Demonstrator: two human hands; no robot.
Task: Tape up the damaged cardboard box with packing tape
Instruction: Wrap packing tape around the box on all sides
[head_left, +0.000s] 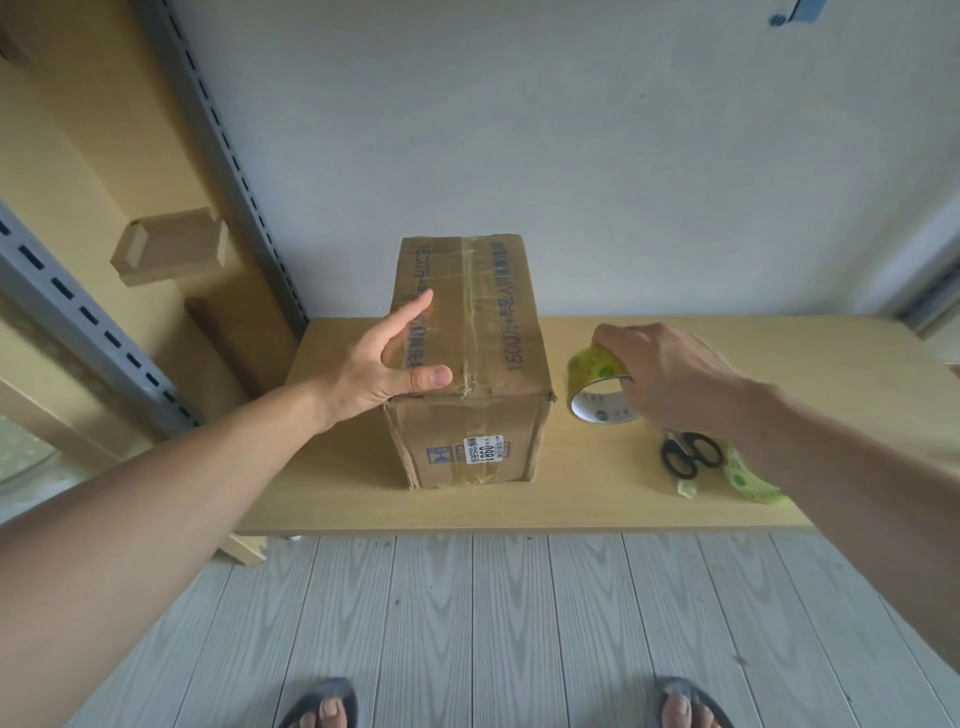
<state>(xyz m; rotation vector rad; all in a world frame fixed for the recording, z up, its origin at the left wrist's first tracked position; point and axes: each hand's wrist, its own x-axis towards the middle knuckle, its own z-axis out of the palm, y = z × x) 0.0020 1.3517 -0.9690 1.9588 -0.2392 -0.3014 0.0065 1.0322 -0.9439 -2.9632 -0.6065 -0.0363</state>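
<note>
1. The left hand (387, 364) is open, fingers straight and thumb spread. It reaches over the left side of the top of the cardboard box (467, 441), by the box's near-left corner. Whether the palm presses the cardboard or hovers just above it cannot be told.
2. The right hand (670, 374) grips a yellow-green roll of packing tape (597, 379) from above, fingers curled over its rim. The roll stands on edge on the table (337, 493), just beside the box's right side.
3. The box sits toward the table's left edge, its long side running from front to back. Old tape runs along its top seam, and its front corners look crumpled and torn.
4. Black scissors (691, 454) and a loose strip of tape (748, 478) lie near the table's front edge, toward the right.
5. The step in hand appears to be the start: steadying the box and picking up the roll, with no fresh tape yet visibly laid.
6. The next move likely calls for finding the tape's free end, bringing the roll to a damaged edge, and holding the box firm while pulling.
</note>
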